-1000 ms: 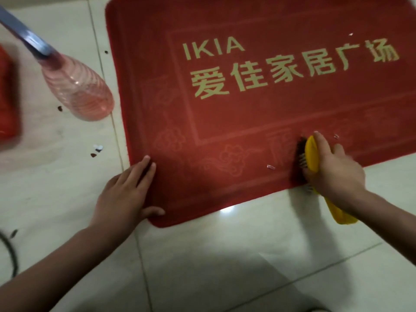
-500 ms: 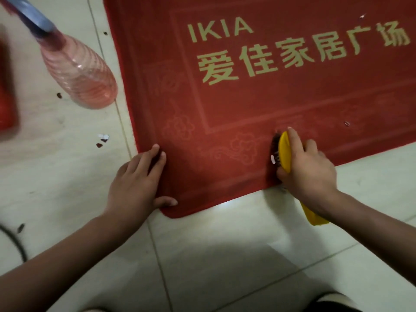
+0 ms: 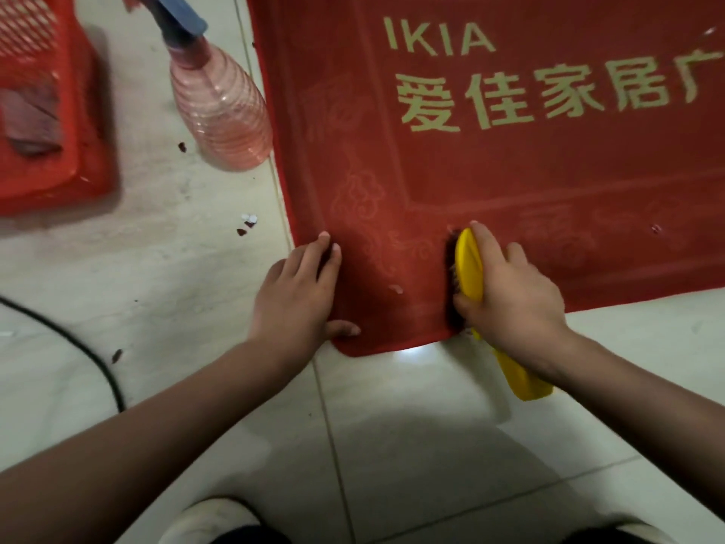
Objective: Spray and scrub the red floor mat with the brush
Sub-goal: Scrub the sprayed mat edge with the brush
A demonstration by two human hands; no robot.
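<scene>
1. Tiled floor (image 3: pixel 431 426): pale and glossy, nearest me.
2. My right hand (image 3: pixel 510 292): fingers curled round the yellow scrubbing brush (image 3: pixel 469 268). The bristles are down on the mat's near border and the handle end juts back over the tiles.
3. My left hand (image 3: pixel 298 296): fingers straight and flat, holding nothing, pinning the mat's near left corner.
4. Red floor mat (image 3: pixel 510 170): lying flat on the tiles, with gold lettering further up. One pale fleck (image 3: pixel 396 288) lies between my hands.
5. Black cable (image 3: pixel 90 359): on the floor at left.
6. Pink spray bottle (image 3: pixel 223 111): set down just beside the mat's left edge.
7. Red plastic basket (image 3: pixel 39 151): far left.

Progress, by my reckoning: the spraying looks finished for now. Scrubbing is at the near edge, with the lettered middle and far side probably left.
</scene>
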